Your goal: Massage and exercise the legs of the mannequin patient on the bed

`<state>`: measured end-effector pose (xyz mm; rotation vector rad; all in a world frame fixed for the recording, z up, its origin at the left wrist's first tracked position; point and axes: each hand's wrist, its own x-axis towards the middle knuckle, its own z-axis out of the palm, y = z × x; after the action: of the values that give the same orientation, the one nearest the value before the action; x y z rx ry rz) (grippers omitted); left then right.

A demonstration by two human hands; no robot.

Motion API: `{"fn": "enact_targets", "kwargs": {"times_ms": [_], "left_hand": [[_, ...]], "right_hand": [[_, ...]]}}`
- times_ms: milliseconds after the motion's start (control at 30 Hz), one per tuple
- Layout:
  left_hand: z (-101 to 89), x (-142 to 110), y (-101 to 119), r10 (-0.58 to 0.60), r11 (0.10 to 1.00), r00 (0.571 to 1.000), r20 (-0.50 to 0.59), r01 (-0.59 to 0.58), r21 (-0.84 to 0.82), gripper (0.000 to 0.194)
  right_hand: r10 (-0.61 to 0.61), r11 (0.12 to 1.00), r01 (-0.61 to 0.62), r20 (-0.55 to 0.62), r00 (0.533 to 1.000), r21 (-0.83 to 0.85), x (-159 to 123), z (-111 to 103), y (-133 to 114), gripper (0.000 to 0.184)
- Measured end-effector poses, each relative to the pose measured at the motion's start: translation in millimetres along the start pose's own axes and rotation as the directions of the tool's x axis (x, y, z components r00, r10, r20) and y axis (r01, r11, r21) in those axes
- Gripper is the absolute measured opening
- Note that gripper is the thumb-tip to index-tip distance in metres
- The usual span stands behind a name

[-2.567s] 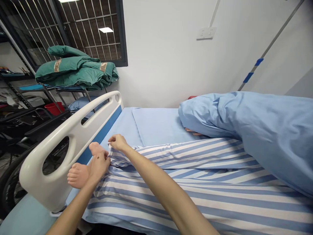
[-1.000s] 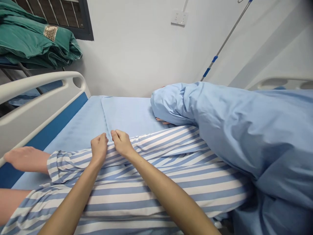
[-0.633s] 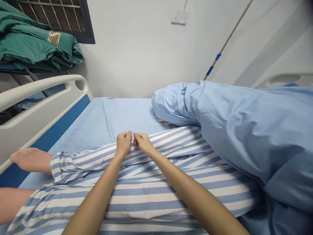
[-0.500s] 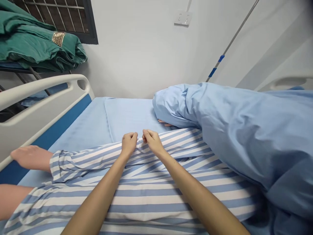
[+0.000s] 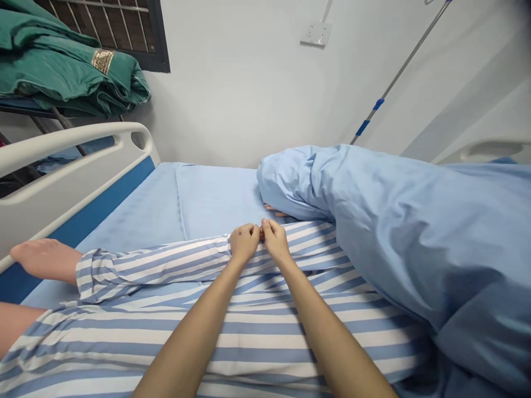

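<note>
A figure in blue-and-white striped trousers lies along the bed, its bare foot at the left. Both of my hands are over the upper part of the far trouser leg, closed and side by side, almost touching. My left hand has its fingers curled down, and the cloth puckers at its outer edge. Close to it, my right hand is closed with the thumb on top. The cloth appears pinched in both, though the fingertips are hidden. Something small and brownish shows between the hands, too small to name.
A light blue quilt covers the figure's upper body; fingers peek out beneath its edge. A bed end board stands at the left. Green folded cloth lies behind it. A metal pole rises by the wall.
Both my hands have moved right along the trouser leg, toward the quilt, and come closer together. They stay closed. The view has shifted slightly.
</note>
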<state>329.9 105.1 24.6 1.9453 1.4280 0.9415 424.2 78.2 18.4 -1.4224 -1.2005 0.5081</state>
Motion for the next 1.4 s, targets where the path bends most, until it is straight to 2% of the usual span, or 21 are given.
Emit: {"fn": "enact_targets", "kwargs": {"times_ms": [100,200,300,433,467,533,600,667,733,800,867,933,1067,1133,1200,1300,1400], "left_hand": [[-2.6,-1,-3,0.007,0.997,0.999,0.031,-0.005,-0.082,0.037],[-31.5,-2,-14,0.001,0.984,0.998,0.064,0.010,-0.180,0.038],[-93.1,-10,-48,-0.073,0.987,0.996,-0.045,0.066,-0.149,0.037],[-183.9,-31,-121,-0.197,0.980,0.950,-0.242,0.183,-0.082,0.036],[-198.7,-37,-138,-0.226,0.972,0.938,-0.263,0.235,0.002,0.036],[-214.9,-46,-164,-0.223,0.950,0.937,-0.270,0.271,0.154,0.037],[-217.6,-50,-175,-0.211,0.927,0.940,-0.269,0.279,0.249,0.038],[-216.1,-48,-175,-0.220,0.912,0.937,-0.272,0.297,0.284,0.039],[-216.8,-43,-170,-0.262,0.891,0.929,-0.261,0.337,0.304,0.038],[-220.1,-36,-165,-0.317,0.871,0.912,-0.261,0.389,0.300,0.036],[-221.9,-31,-160,-0.331,0.881,0.899,-0.286,0.403,0.249,0.038],[-218.2,-28,-156,-0.319,0.900,0.898,-0.304,0.387,0.200,0.041],[-194.1,-22,-141,-0.363,0.865,0.879,-0.310,0.441,0.238,0.038],[-179.0,-20,-131,-0.335,0.896,0.894,-0.299,0.400,0.192,0.039],[-165.3,-18,-120,-0.334,0.918,0.904,-0.266,0.376,0.125,0.039],[-148.8,-16,-106,-0.373,0.912,0.890,-0.262,0.404,0.076,0.035],[-135.1,-15,-92,-0.291,0.955,0.921,-0.259,0.296,-0.022,0.035]], "right_hand": [[-0.051,0.988,0.051,0.001,0.999,-0.144,-6,4,-6,0.040],[-0.080,0.970,0.090,0.055,0.995,-0.226,-11,6,-13,0.040],[-0.092,0.945,0.109,0.071,0.993,-0.308,-12,7,-13,0.039],[-0.100,0.864,0.126,0.078,0.992,-0.487,-9,19,-18,0.034],[-0.091,0.844,0.122,0.085,0.992,-0.523,-8,27,-25,0.032],[-0.081,0.836,0.136,0.125,0.989,-0.532,-11,54,-44,0.032],[-0.128,0.878,0.214,0.221,0.967,-0.427,-20,94,-70,0.033],[-0.249,0.916,0.340,0.366,0.897,-0.210,-36,142,-93,0.035],[-0.337,0.922,0.385,0.422,0.842,-0.032,-54,186,-107,0.036],[-0.294,0.951,0.306,0.426,0.856,0.042,-67,218,-110,0.037],[-0.180,0.983,0.172,0.427,0.886,0.059,-71,233,-108,0.039],[-0.127,0.992,0.108,0.406,0.905,0.070,-67,232,-104,0.039],[-0.140,0.990,0.122,0.354,0.925,0.073,-52,207,-97,0.038],[-0.059,0.997,0.036,0.389,0.919,0.067,-47,193,-91,0.039],[-0.022,0.997,-0.007,0.367,0.930,0.078,-45,181,-84,0.040],[-0.079,0.994,0.057,0.259,0.963,0.092,-43,162,-75,0.039],[-0.074,0.995,0.052,0.293,0.953,0.082,-40,145,-68,0.040]]}}
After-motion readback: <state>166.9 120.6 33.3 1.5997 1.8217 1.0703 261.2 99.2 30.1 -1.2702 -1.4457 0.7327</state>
